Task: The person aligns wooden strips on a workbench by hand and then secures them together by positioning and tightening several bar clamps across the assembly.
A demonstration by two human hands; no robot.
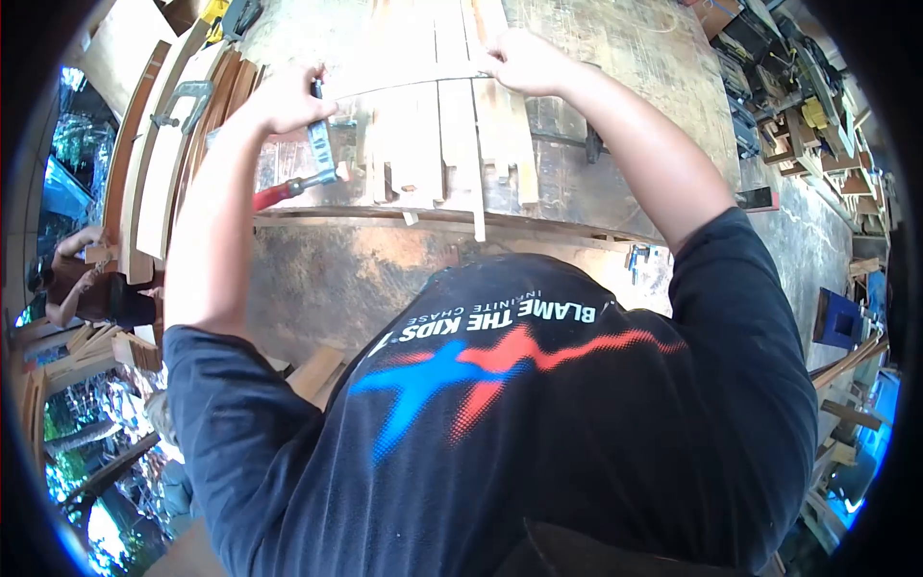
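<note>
My left hand (288, 104) is closed at the left side of several pale wooden boards (404, 135) that lie side by side on the workbench. My right hand (527, 62) pinches at their right side. Between the two hands runs a thin, slightly bowed strip (409, 85), like a tape measure blade, across the boards; each hand has one end. Just below my left hand is a bar clamp (320, 144) with a red handle (276, 195). Another dark clamp (591, 142) lies right of the boards. Notches show at the boards' near ends.
Long planks (159, 144) stand at the left with a dark clamp (187, 106) on them. A person (91, 279) is at work at far left. Tools and wood offcuts crowd the shelves (808, 125) at right. The worn workbench (644, 115) has its near edge before my body.
</note>
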